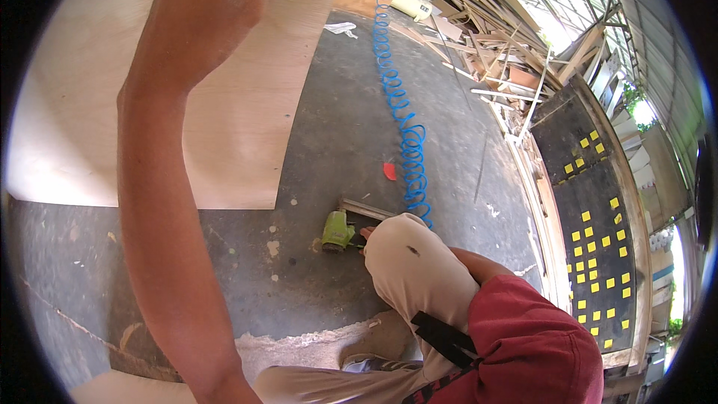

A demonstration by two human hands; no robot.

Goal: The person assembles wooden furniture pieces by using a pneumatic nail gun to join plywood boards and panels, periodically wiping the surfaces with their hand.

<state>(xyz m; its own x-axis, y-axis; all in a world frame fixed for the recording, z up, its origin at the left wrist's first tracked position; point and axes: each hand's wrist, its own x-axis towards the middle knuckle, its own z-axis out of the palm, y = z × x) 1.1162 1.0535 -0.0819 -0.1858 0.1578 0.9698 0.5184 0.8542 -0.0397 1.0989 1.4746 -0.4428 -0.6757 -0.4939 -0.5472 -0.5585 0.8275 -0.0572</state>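
Observation:
My left arm reaches up across the picture, and my left hand (213, 4) is over a pale plywood panel (232, 135) at the upper left. The thumb tip shows at the top edge. The other fingers are cut off or turned away, so their grip cannot be made out. Low beside my bent knee, my right hand (366, 234) is mostly hidden behind the trouser leg. Its visible fingers are wrapped at the handle of a green and black air nail gun (338, 231), held just over the dark floor.
A coiled blue air hose (413, 153) runs from near my knee to an air compressor (411, 1) at the back. A red scrap (390, 171) and a white cloth (342, 29) lie on the floor (329, 135). Timber offcuts (501, 52) pile up at right, near a dark board (598, 247) with yellow squares.

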